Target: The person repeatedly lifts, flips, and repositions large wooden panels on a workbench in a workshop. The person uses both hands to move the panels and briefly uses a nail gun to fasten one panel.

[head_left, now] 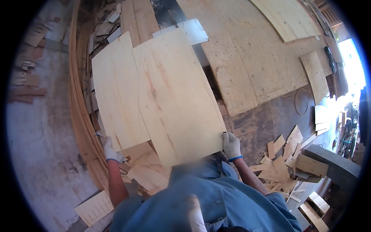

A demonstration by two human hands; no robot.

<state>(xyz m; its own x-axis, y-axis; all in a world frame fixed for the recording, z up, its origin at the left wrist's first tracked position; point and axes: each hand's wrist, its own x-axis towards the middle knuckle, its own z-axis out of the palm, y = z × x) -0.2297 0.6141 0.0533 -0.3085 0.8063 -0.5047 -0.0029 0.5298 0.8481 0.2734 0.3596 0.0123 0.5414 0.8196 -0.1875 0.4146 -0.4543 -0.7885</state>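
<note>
Two pale plywood sheets lie overlapped in front of me. The right sheet (181, 92), streaked with brown grain, covers part of the left sheet (116, 92). My left hand (113, 150), in a white knit glove with a blue cuff, closes on the lower left corner of the left sheet; some of its fingers are hidden. At the lower right corner of the other sheet, my gloved right hand (232, 146) grips the edge, with its fingers partly out of sight beneath. The near edge of that sheet reaches my blue shirt.
Long wooden strips (83, 116) run along the left. A large worn board (247, 58) lies ahead to the right, bearing another plywood stack (288, 19). Broken offcuts (282, 166) pile up at lower right, beside a grey beam (332, 158). More scraps (148, 170) lie below the sheets.
</note>
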